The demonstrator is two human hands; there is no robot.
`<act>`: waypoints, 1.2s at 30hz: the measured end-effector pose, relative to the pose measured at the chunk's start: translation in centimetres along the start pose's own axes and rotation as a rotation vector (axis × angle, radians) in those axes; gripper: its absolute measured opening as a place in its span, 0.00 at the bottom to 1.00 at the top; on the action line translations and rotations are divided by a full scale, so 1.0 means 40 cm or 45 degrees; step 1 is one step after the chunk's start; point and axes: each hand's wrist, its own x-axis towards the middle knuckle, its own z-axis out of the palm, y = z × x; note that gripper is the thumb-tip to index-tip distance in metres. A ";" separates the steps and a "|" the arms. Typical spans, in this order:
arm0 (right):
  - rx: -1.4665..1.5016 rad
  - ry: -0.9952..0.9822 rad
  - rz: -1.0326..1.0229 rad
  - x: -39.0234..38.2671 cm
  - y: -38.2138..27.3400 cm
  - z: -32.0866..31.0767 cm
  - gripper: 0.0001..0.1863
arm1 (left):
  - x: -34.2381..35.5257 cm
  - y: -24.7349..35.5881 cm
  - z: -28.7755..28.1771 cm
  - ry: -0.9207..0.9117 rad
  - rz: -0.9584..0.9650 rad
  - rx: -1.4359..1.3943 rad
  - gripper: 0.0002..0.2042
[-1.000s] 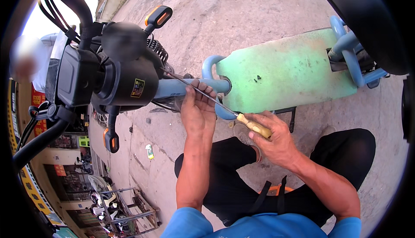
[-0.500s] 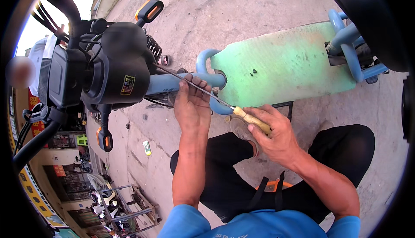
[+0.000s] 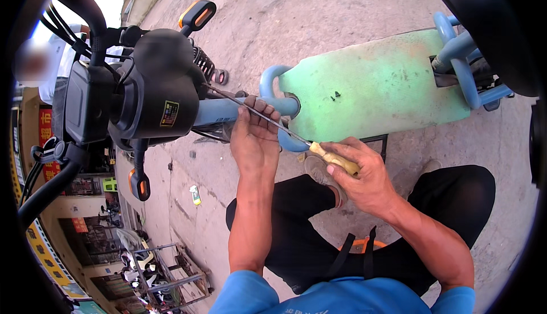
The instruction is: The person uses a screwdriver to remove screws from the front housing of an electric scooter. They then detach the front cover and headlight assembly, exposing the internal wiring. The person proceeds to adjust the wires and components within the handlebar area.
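Note:
A long screwdriver (image 3: 335, 159) with a pale yellow handle lies slantwise across both hands. Its handle sits in the closed fingers of my right hand (image 3: 367, 172). My left hand (image 3: 254, 146), palm up, steadies the thin shaft between thumb and curled fingers. The tip reaches the edge of the black front housing (image 3: 162, 94) of an electric scooter; exactly where it enters is hidden. Just beyond my left fingers runs the scooter's blue frame tube (image 3: 219, 112). On the green footboard (image 3: 379, 80) lie small dark screws (image 3: 335, 95).
Handlebars (image 3: 48, 197) and orange-edged indicator lights (image 3: 198, 16) stick out around the housing. Blue tube loops (image 3: 456, 52) rise at the footboard's right end. A metal rack (image 3: 171, 280) stands at lower left. Behind the handlebars is a person in white (image 3: 48, 80).
Both hands keep their hold on the screwdriver, nearly still. The handle appears slightly turned in my right hand. The person behind the handlebars has shifted.

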 end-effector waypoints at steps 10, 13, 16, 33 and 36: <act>0.288 -0.286 0.583 0.035 -0.050 -0.035 0.20 | 0.013 -0.009 -0.043 -0.007 0.061 0.082 0.14; 0.487 -0.446 0.762 0.036 -0.015 -0.021 0.20 | 0.000 0.003 -0.024 -0.002 0.049 0.037 0.14; -0.189 0.018 -0.059 0.016 -0.002 0.000 0.20 | 0.001 -0.001 0.003 -0.030 -0.017 -0.028 0.14; -0.168 0.135 0.031 0.033 -0.015 0.004 0.18 | 0.012 0.008 -0.028 -0.072 -0.086 0.030 0.18; -0.129 0.135 0.014 0.022 -0.001 -0.001 0.18 | 0.006 0.007 -0.024 -0.086 -0.115 0.065 0.18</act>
